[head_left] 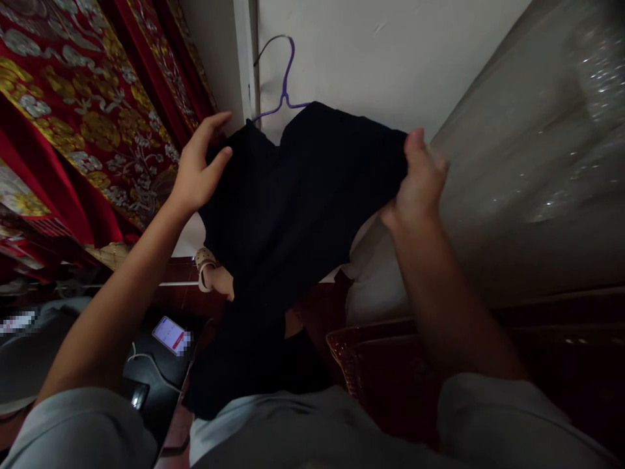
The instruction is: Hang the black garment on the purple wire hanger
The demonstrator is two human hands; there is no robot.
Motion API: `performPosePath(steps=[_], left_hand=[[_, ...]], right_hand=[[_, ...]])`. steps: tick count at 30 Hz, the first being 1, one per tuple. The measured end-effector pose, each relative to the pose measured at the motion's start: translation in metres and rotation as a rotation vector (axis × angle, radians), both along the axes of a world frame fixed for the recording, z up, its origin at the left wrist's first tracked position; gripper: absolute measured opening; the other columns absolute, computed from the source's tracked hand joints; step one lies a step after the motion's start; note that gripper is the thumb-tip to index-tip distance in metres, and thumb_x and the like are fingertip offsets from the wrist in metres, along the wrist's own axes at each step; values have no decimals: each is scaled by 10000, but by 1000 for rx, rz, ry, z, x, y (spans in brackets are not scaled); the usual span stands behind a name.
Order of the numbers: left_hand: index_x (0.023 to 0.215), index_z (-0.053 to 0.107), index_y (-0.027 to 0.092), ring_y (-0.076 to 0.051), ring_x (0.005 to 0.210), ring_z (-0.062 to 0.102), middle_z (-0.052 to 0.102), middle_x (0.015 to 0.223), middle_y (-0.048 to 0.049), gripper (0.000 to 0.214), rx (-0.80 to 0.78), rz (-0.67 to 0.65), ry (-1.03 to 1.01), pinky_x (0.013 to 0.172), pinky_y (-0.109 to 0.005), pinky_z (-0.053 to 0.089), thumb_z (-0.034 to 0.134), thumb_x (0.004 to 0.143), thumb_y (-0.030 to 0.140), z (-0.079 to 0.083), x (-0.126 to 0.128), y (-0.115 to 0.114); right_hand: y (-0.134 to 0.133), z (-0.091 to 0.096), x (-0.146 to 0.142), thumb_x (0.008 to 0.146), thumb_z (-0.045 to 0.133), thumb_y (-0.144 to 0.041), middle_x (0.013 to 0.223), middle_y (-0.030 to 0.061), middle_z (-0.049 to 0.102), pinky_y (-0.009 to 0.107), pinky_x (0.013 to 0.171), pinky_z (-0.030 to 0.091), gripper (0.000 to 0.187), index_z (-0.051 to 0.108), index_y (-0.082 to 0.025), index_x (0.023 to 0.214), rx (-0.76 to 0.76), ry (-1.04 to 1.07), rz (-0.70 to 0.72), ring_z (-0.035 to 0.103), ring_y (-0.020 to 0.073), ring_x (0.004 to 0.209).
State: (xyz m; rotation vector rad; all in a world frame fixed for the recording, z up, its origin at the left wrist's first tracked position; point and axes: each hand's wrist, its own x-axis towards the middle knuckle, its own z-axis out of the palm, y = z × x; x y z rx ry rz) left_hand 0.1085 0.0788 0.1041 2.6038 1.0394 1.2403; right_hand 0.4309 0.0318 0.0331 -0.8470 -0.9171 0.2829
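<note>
A black garment point(297, 202) hangs on a purple wire hanger point(286, 78) in front of a white wall. My left hand point(198, 166) is at the garment's left shoulder, with thumb and fingers curled around the cloth edge. My right hand point(420, 179) pinches the garment's right shoulder, thumb on top. The lower part of the garment droops toward my lap.
A red and gold patterned curtain point(83, 98) hangs at the left. A shiny grey fabric point(527, 150) fills the right side. A lit phone point(170, 335) with a white cable lies below on a dark surface. A sandalled foot point(209, 270) shows behind the garment.
</note>
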Motion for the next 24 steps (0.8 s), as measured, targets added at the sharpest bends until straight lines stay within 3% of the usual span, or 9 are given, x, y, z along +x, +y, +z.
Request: performPosePath(steps=[3, 6, 8, 10, 13, 16, 19, 21, 24], left_hand=[[1436, 479, 209, -182, 1316, 503, 693, 1272, -32, 509, -53, 65, -10, 1111, -414, 409, 401, 1059, 543, -4, -1, -6], [1330, 545, 227, -202, 1328, 460, 688, 1152, -23, 469, -41, 99, 9, 1107, -426, 373, 472, 1034, 582, -5, -1, -7], [1253, 579, 235, -217, 1345, 440, 676, 1083, -30, 404, -28, 113, 8, 1107, -440, 365, 467, 1047, 563, -1, -1, -8], [1180, 606, 234, -227, 1343, 442, 673, 1039, -41, 355, -34, 101, 37, 1082, -454, 386, 418, 1074, 516, 3, -2, -10], [1089, 645, 219, -222, 1298, 490, 691, 1035, -49, 316, -45, 61, 119, 1026, -457, 439, 397, 1074, 414, 3, -6, -18], [997, 674, 206, -201, 1142, 607, 717, 1053, -51, 243, -56, 14, 76, 981, -438, 501, 472, 1023, 338, -5, -13, -26], [877, 692, 202, -206, 1031, 677, 744, 1065, -73, 224, -106, -72, -13, 978, -434, 550, 529, 984, 311, -14, -21, -32], [834, 709, 200, -228, 1081, 695, 756, 1116, -88, 224, -170, -140, -14, 998, -438, 566, 560, 967, 299, -17, -24, -37], [795, 736, 190, -251, 1161, 706, 752, 1227, -105, 214, -291, -253, 33, 1006, -429, 584, 612, 946, 276, -16, -24, -49]], right_hand=[[-36, 10, -30, 915, 597, -627, 677, -21, 254, 351, 683, 472, 591, 229, -249, 648, 93, 22, -110, 508, 163, 701], [-72, 20, -58, 979, 518, -633, 675, -21, 146, 353, 657, 463, 622, 190, -226, 643, 82, -84, -230, 415, 141, 602], [-94, 21, -72, 1011, 473, -614, 641, -6, 206, 379, 663, 483, 590, 274, -222, 616, 52, -182, -309, 450, 169, 607], [-112, 15, -80, 1019, 452, -611, 627, 21, 404, 412, 682, 522, 519, 500, -254, 646, 46, -346, -328, 556, 215, 667], [-128, 0, -86, 1009, 456, -629, 746, 45, 673, 421, 661, 567, 405, 741, -361, 905, 53, -627, -163, 677, 245, 719], [-129, -4, -87, 975, 514, -664, 860, 31, 762, 406, 701, 606, 381, 767, -401, 1086, 159, -802, 296, 736, 240, 768], [-120, 2, -84, 918, 421, -836, 1088, 48, 781, 427, 843, 624, 659, 718, -385, 1296, 304, -898, 757, 757, 258, 965], [-106, 5, -81, 952, 328, -828, 1149, 46, 769, 435, 908, 606, 678, 711, -397, 1309, 274, -877, 750, 739, 253, 1042], [-65, -5, -78, 1016, 459, -631, 1172, 39, 747, 446, 985, 568, 418, 729, -396, 1232, 71, -728, 433, 702, 252, 1101]])
